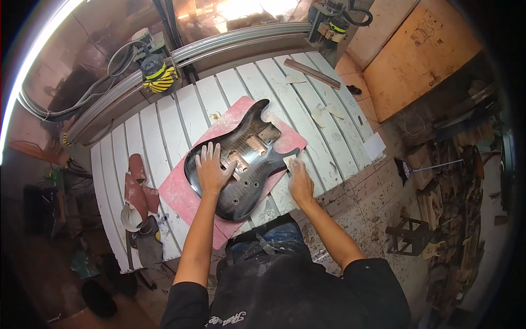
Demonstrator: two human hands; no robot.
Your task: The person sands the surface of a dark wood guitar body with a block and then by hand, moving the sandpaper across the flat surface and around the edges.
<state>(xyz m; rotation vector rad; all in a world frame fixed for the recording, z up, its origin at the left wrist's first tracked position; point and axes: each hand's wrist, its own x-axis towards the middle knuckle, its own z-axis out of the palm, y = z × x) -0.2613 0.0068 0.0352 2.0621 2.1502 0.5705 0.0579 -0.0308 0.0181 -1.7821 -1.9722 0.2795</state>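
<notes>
Guitar body (256, 168) on mat (178, 189), table (168, 129) underneath (both)

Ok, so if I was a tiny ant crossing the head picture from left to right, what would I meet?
Curled reddish sheets → left hand, spread on the dark guitar body → right hand, pinching a small pale piece → white sheet → broom.
</notes>
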